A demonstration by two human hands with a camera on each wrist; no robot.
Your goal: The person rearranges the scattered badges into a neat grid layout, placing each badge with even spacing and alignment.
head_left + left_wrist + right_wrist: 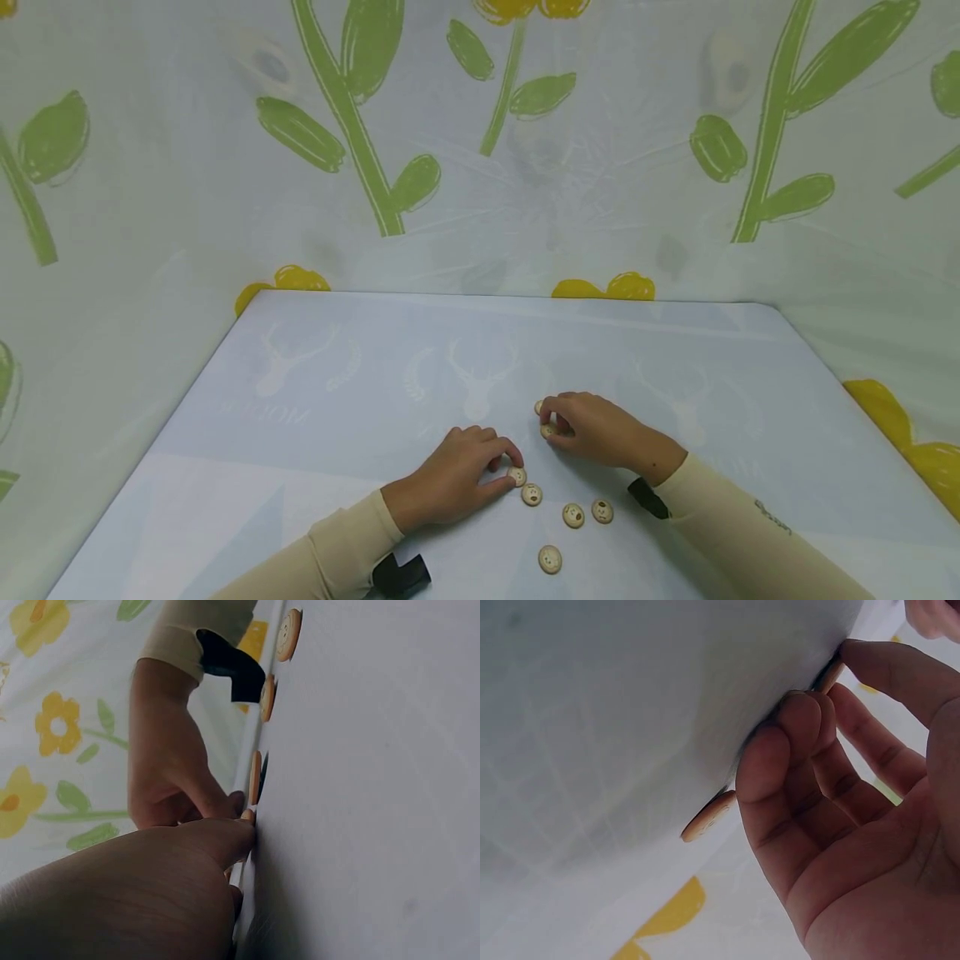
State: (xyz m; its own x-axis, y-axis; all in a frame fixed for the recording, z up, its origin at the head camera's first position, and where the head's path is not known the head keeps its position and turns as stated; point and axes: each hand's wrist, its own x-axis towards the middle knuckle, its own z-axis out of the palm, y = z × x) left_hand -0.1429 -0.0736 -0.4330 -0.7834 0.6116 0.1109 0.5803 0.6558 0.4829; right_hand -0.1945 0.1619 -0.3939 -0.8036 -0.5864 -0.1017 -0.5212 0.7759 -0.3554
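My left hand (463, 477) is low over the tabletop, thumb and index finger pinching a small round wooden disc (517, 476) with dark printed marks. Right beside that disc lies a second marked disc (532, 495). Farther back and to the right, my right hand (596, 427) pinches a pale disc (549, 430) at the table surface. Another disc (538, 407) peeks out just behind its fingers. In the right wrist view, a disc edge (829, 673) shows between thumb and fingers, while another disc (709, 816) lies just outside the fingertips.
Nearer the front lie a disc (573, 515), another disc (602, 511) and a third disc (550, 559). The pale blue table (337, 375) carries faint deer-head prints. Behind it hangs a white cloth (600, 183) with green leaves and yellow flowers. Black straps circle both wrists.
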